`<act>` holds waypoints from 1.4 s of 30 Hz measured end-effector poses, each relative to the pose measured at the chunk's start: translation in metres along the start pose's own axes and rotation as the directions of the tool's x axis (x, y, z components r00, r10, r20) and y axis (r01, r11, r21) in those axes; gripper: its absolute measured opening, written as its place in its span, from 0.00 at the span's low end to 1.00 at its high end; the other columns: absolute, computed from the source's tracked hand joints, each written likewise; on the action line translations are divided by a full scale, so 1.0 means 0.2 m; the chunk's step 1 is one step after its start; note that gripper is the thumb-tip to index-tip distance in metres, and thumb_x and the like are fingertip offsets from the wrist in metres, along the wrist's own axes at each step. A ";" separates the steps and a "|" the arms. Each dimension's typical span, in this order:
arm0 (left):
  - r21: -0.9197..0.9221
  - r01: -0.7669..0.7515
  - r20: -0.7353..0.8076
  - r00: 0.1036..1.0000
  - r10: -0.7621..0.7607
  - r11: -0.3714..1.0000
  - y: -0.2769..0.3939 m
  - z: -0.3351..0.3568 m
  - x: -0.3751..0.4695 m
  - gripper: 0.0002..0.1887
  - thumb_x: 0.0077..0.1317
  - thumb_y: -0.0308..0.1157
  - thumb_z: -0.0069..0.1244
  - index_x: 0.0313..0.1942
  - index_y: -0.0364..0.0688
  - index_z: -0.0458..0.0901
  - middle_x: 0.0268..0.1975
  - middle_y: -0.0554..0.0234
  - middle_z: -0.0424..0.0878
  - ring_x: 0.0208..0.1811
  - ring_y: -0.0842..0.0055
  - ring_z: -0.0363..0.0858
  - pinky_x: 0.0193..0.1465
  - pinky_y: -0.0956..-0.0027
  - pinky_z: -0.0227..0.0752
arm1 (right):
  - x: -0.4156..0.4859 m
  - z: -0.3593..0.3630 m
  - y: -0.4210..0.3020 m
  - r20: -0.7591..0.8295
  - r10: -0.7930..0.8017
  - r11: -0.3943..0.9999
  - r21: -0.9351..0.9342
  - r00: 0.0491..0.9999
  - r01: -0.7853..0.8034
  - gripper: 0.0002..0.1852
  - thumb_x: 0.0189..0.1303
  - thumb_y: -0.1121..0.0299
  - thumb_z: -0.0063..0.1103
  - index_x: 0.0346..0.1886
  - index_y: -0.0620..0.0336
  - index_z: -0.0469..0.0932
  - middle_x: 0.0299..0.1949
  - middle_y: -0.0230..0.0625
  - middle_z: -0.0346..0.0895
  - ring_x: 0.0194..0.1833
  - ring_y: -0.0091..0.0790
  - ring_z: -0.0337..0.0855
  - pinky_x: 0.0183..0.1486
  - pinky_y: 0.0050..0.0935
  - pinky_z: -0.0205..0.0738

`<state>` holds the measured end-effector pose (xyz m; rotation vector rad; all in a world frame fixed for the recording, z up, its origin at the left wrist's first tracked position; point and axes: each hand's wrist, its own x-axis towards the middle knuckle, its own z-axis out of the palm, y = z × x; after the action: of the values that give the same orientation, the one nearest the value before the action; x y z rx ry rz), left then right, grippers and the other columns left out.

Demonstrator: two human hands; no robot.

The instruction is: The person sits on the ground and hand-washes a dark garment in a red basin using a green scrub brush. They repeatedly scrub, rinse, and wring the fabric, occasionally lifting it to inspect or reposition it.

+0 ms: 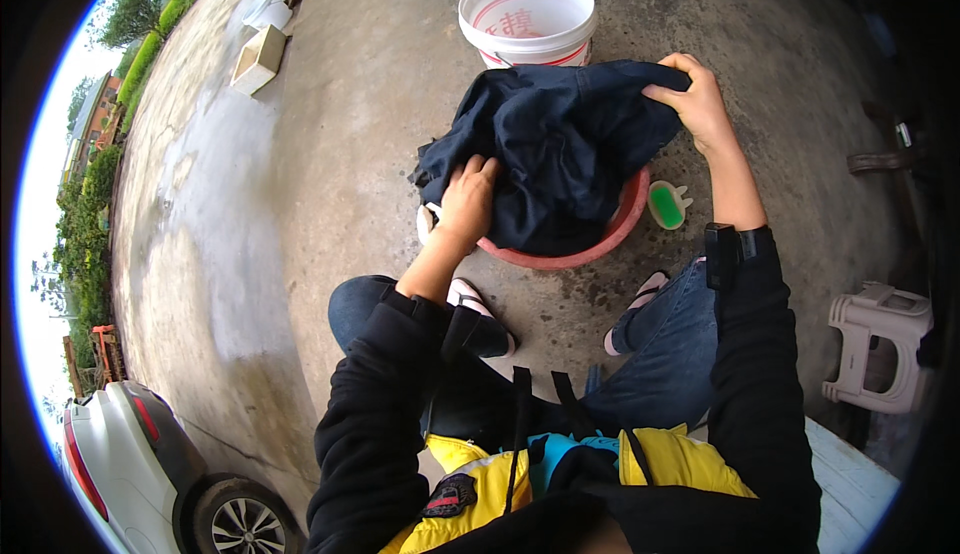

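A dark navy cloth garment (555, 141) lies bunched over a round reddish plastic basin (581, 258), hiding most of the basin's inside. My right hand (694, 100) pinches the garment's upper right edge between thumb and fingers, lifting that part above the rim. On the left side of the cloth, my left hand (471, 198) presses into the folds, its fingertips partly sunk among them; whether they grip the fabric I cannot tell. Beside the basin's right rim sits a green bar of soap (666, 205) in a pale soap dish (680, 218) on the concrete.
Just beyond the basin stands a white plastic bucket (525, 48) with red markings. A grey plastic stool (877, 348) is at the right. Farther off are a pale rectangular box (259, 59) and, lower left, a parked white car (124, 471). Dark wet spots mark the concrete floor (360, 156).
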<state>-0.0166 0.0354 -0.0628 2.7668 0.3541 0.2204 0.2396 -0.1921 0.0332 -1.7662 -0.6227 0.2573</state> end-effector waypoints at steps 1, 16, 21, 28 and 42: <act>-0.004 -0.013 0.040 0.999 0.013 1.000 -0.03 -0.02 0.00 0.25 0.53 0.18 0.50 0.53 0.44 0.73 0.49 0.48 0.75 0.53 0.48 0.74 0.59 0.58 0.71 | 0.00 -0.03 0.00 0.022 0.009 0.999 -0.039 1.000 -0.008 0.15 0.46 0.79 0.74 0.38 0.64 0.80 0.44 0.31 0.73 0.50 0.33 0.78 0.55 0.32 0.72; -0.971 0.183 0.146 0.964 -0.224 0.155 0.22 -0.15 0.13 0.37 0.59 0.21 0.60 0.68 0.38 0.60 0.50 0.57 0.78 0.50 0.73 0.78 0.57 0.71 0.72 | -0.20 0.24 -0.09 0.368 -0.147 0.543 -0.746 0.918 0.386 0.45 0.41 0.58 0.79 0.68 0.44 0.67 0.58 0.38 0.68 0.63 0.46 0.65 0.63 0.46 0.63; -0.821 -0.123 -0.228 0.966 -0.123 0.557 0.19 -0.32 0.13 0.27 0.60 0.26 0.62 0.59 0.33 0.73 0.50 0.53 0.79 0.51 0.68 0.79 0.59 0.66 0.71 | -0.09 0.18 -0.07 0.420 -0.215 0.793 -0.452 0.882 0.408 0.23 0.43 0.57 0.79 0.37 0.55 0.76 0.39 0.37 0.74 0.50 0.42 0.75 0.57 0.43 0.64; -0.865 0.177 0.119 0.981 -0.150 0.469 0.24 -0.26 0.09 0.16 0.74 0.33 0.44 0.55 0.32 0.75 0.49 0.58 0.79 0.54 0.72 0.75 0.63 0.68 0.64 | 0.00 0.13 -0.07 0.166 -0.189 0.925 0.360 0.968 0.118 0.10 0.53 0.76 0.68 0.30 0.59 0.72 0.50 0.33 0.75 0.54 0.31 0.75 0.58 0.32 0.68; -0.963 0.265 0.243 0.766 -0.595 -0.052 0.38 -0.07 0.15 0.18 0.72 0.42 0.45 0.45 0.34 0.80 0.37 0.60 0.81 0.40 0.75 0.76 0.47 0.68 0.71 | -0.43 0.73 -0.05 0.092 -0.357 0.876 -0.311 0.929 0.368 0.14 0.68 0.58 0.54 0.30 0.57 0.76 0.22 0.49 0.79 0.28 0.53 0.84 0.29 0.48 0.77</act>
<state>0.0253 -0.0208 -0.0200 1.0854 0.7945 0.4420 0.0954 -0.1145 -0.0113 -1.9147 -1.0530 -0.0847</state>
